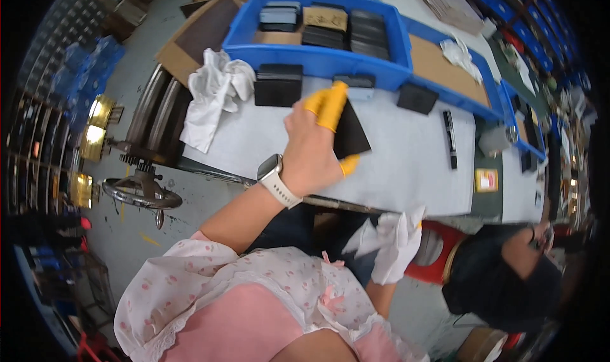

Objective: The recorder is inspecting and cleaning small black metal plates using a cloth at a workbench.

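Observation:
Over the white-covered bench, my left hand (312,147), with yellow finger cots, is closed on a thin dark rectangular plate (353,133), held tilted between thumb and fingers. Just behind it on the bench stand a stack of black plates (278,86) and a grey-topped stack (357,86) touching the blue bin. Down by my lap at the right, my right hand (391,260) is mostly covered by bunched white cloth, which it holds; a bit of yellow shows at a fingertip. A crumpled white cloth (216,98) lies at the bench's left side.
A blue bin (318,56) holding several dark stacks spans the far edge, with a blue tray (488,111) to its right. A dark block (417,98), a black marker (450,140) and a yellow box (487,180) lie rightward. A handwheel (141,194) juts out at left; another person (508,276) sits at right.

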The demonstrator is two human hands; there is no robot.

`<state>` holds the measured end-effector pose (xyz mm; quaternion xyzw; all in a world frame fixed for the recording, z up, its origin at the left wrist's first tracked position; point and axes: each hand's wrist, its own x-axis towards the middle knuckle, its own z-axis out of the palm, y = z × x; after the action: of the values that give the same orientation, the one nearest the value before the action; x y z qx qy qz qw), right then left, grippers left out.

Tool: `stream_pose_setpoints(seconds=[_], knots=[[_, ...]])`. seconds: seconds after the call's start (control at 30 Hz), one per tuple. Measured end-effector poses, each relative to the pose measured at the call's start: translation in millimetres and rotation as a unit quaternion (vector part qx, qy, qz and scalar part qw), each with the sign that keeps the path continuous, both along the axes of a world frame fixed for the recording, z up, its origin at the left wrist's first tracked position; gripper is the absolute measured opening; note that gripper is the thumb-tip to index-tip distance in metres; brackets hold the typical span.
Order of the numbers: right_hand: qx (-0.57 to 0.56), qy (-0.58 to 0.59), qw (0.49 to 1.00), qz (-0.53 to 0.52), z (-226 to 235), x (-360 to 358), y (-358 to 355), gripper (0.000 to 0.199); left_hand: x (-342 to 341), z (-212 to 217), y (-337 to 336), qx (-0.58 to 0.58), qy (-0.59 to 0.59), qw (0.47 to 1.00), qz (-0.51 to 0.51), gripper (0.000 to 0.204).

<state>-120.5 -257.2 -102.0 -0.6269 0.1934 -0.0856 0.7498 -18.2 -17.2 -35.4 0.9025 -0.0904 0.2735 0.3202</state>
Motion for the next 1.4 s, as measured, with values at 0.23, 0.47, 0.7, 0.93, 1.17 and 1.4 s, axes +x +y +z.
stream_pose_setpoints(seconds=[0.23, 0.47, 0.7, 0.93, 1.17, 1.4], knots=[[-0.085, -0.053, 0.982, 0.162, 43.0, 39.1, 32.9, 0.087, -41.0, -3.2, -39.5, 0.093, 0.124, 0.955, -0.254, 0.110], [0.046, 0.014, 0.998, -0.052, 30.6, 54.1, -8.3, 0.045, -44.0, 1.2, -32.5, 0.057, 0.206, 0.928, -0.306, 0.105], [0.079, 0.067, 0.991, 0.083, 36.4, 29.9, 22.7, 0.051, -43.8, -12.6, -37.1, 0.063, 0.081, 0.969, -0.225, 0.113], [0.110, 0.042, 0.993, 0.011, 39.8, 31.2, 43.9, 0.029, -65.0, -26.9, -45.4, 0.048, 0.074, 0.979, -0.183, 0.097], [0.091, -0.001, 0.995, 0.037, 41.0, 29.1, 48.5, 0.042, -53.9, -33.7, -35.4, -0.024, 0.080, 0.972, -0.218, 0.095], [0.009, -0.064, 0.988, -0.142, 15.9, 52.3, -48.8, 0.055, -49.8, -19.1, -11.1, -0.068, 0.197, 0.913, -0.350, 0.112]])
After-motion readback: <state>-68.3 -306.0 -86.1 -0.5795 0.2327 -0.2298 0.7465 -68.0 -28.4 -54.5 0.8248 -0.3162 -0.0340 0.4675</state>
